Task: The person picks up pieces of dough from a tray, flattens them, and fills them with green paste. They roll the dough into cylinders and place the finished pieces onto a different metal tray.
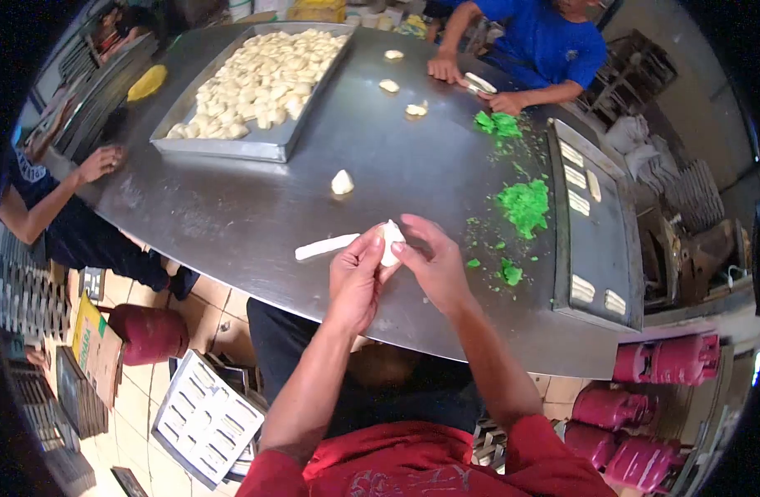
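Between my two hands, over the near part of the metal table [256,199], is a small white dough piece [390,240]. My left hand [359,273] has its fingers and thumb closed on its left side. My right hand [430,261] pinches its right side with thumb and fingers. A white dough strip [326,246] lies on the table just left of my hands, and a single dough lump [342,182] sits farther back. Green crumbly filling [523,207] is heaped to the right.
A large tray [222,147] of dough pieces stands back left. At the right, another tray [595,240] holds shaped dough. A person in blue [546,41] handles dough across the table; another person's hand [102,161] is at the left edge. Pink gas cylinders [682,360] stand lower right.
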### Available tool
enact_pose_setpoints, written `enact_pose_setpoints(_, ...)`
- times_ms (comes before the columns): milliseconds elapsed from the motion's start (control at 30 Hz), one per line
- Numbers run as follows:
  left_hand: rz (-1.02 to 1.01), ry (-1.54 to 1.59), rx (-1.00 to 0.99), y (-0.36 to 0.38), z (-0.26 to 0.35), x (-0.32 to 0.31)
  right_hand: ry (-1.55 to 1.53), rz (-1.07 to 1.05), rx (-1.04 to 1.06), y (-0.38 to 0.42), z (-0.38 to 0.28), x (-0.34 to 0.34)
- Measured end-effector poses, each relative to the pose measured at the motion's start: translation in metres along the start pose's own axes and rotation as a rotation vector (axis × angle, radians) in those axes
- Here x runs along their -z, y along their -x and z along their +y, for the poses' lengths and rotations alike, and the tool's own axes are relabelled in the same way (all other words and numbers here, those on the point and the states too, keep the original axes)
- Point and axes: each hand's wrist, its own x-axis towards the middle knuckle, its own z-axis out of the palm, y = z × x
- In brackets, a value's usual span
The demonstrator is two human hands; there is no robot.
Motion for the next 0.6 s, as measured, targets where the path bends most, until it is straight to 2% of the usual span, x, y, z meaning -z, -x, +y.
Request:
enact_pose_setpoints(67,0.051,-0.020,-0.026,-0.004,-0.013,-0.015,0.276,0.299,-0.037,0.013,-0.014,0.013)
enact_pose_setpoints(133,0.134,-0.205,-0.117,0.002,-0.014,-0.033,0.198,0.371,0.029,0.024,-0.014,0.023)
enact_pose_setpoints(200,0.113,-0.256,-0.122,0.007,-0.015,-0.045,0.113,0.455,0.083,0.034,-0.016,0.026)
enact_pose_setpoints(267,0.100,-0.408,-0.171,0.010,-0.021,-0.050,0.174,0.399,0.233,0.039,-0.025,0.019)
enact_pose_setpoints(300,0.114,-0.493,-0.420,0.008,-0.029,-0.050,0.168,0.429,0.239,0.043,-0.024,0.015)
enact_pose_setpoints(333,0.081,-0.511,-0.399,0.010,-0.028,-0.058,0.147,0.434,0.232,0.048,-0.023,0.011)
enact_pose_setpoints(400,0.251,0.032,-0.475,0.015,-0.024,-0.073,0.050,0.354,0.214,0.060,-0.030,-0.001)
enact_pose_setpoints(467,0.073,0.114,-0.424,0.017,-0.021,-0.064,0.040,0.320,0.350,0.066,-0.021,-0.006)
enact_pose_setpoints(500,0.020,0.102,-0.443,0.017,-0.027,-0.065,-0.140,0.357,0.324,0.067,-0.023,-0.012)
enact_pose_setpoints(533,0.012,0.091,-0.426,0.016,-0.032,-0.067,-0.145,0.378,0.320,0.069,-0.026,-0.010)
enact_pose_setpoints(600,0.108,-0.364,-0.396,0.017,-0.045,-0.074,-0.425,0.331,0.196,0.075,-0.035,-0.009)
